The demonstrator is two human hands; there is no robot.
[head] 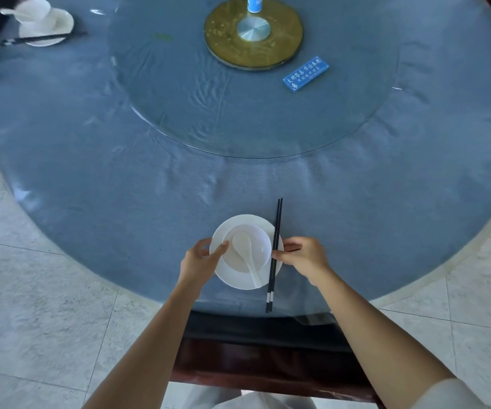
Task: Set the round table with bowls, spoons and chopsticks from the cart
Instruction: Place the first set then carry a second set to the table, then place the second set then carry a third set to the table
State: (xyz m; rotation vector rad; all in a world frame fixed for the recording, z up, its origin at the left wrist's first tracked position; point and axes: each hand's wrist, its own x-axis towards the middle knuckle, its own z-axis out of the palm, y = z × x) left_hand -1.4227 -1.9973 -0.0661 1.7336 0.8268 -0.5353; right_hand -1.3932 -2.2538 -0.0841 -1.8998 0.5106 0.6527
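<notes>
A white plate [223, 276] lies near the front edge of the round table [90, 178]. On it sits a white bowl [260, 242] with a white spoon [245, 249] inside, the handle pointing toward me. My left hand [201, 256] grips the plate's left rim, thumb at the bowl's edge. A pair of black chopsticks [275, 240] lies across the plate's right rim, pointing away from me. My right hand [304, 255] pinches the chopsticks at their middle.
A second place setting [41, 23] with plate, bowl, spoon and chopsticks sits at the far left. A glass turntable [253, 113] covers the table's middle, carrying a gold base [253, 33], a blue cup [255, 2] and a blue card [305, 73]. A chair back [267, 361] stands below the table edge.
</notes>
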